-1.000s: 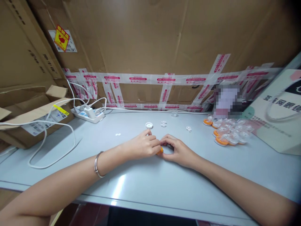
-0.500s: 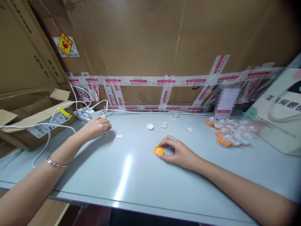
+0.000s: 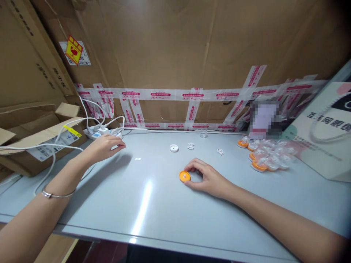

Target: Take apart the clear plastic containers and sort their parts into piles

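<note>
Orange disc (image 3: 182,178), probably light and stiff: your right hand (image 3: 212,178) pinches its rim, the best hold; your left hand (image 3: 99,149), fingers narrowed, contents indiscernible.

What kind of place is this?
Maybe a little workshop or packing room, though I can't be sure. Big taped cardboard stands behind the table, a bunch of orange and clear pieces sits on it, and the right hand holds an orange disc.

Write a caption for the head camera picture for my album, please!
The right hand pinches an orange disc; the left hand hovers above the table.
</note>
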`<state>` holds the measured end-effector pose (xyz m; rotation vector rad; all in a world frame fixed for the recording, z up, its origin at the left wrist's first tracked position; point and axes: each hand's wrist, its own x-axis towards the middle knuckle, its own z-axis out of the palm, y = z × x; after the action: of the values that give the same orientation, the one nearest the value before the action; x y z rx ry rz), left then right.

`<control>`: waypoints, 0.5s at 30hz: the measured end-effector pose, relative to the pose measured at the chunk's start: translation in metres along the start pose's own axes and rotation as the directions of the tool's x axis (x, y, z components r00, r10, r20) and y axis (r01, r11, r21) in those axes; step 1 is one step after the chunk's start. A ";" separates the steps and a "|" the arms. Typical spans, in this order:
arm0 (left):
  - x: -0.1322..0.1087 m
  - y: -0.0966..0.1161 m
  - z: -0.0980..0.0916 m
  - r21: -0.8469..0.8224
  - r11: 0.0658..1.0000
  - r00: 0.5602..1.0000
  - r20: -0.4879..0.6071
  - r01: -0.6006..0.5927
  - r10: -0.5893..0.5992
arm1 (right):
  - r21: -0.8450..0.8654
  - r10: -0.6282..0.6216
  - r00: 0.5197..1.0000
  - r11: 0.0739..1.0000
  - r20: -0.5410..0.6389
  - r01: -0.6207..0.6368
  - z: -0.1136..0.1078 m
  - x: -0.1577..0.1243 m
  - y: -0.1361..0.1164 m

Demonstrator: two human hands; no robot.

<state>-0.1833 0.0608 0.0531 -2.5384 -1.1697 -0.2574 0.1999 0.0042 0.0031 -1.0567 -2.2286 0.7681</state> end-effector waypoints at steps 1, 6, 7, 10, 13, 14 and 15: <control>0.002 0.003 -0.004 -0.026 1.000 0.998 -0.057 0.010 -0.012 | 0.004 0.005 1.000 1.000 -0.001 -0.005 0.000 0.000 0.000; 0.028 0.053 -0.014 -0.079 0.994 0.975 -0.216 -0.073 0.054 | 0.031 0.022 1.000 0.999 -0.013 -0.021 -0.001 -0.001 -0.003; 0.035 0.069 -0.013 -0.079 0.990 0.972 -0.213 -0.115 0.096 | 0.040 0.018 1.000 0.999 -0.017 -0.018 -0.001 -0.001 -0.003; 0.053 0.115 -0.011 -0.025 0.948 0.934 -0.186 -0.316 0.306 | 0.067 0.000 0.999 0.998 -0.032 0.002 -0.001 0.000 -0.003; 0.065 0.147 -0.008 0.034 0.867 0.855 -0.148 -0.498 0.497 | 0.071 -0.014 0.999 0.997 -0.045 0.017 -0.002 0.000 -0.003; 0.067 0.153 -0.007 0.050 0.843 0.831 -0.144 -0.536 0.537 | 0.070 -0.017 0.999 0.997 -0.048 0.020 -0.002 0.000 -0.003; 0.069 0.158 -0.006 0.065 0.824 0.811 -0.149 -0.562 0.565 | 0.070 -0.020 0.999 0.997 -0.050 0.023 -0.002 0.000 -0.003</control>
<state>-0.0185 0.0117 0.0439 -2.6503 -0.3146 -0.2902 0.2001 0.0031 0.0063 -1.0054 -2.1517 0.7973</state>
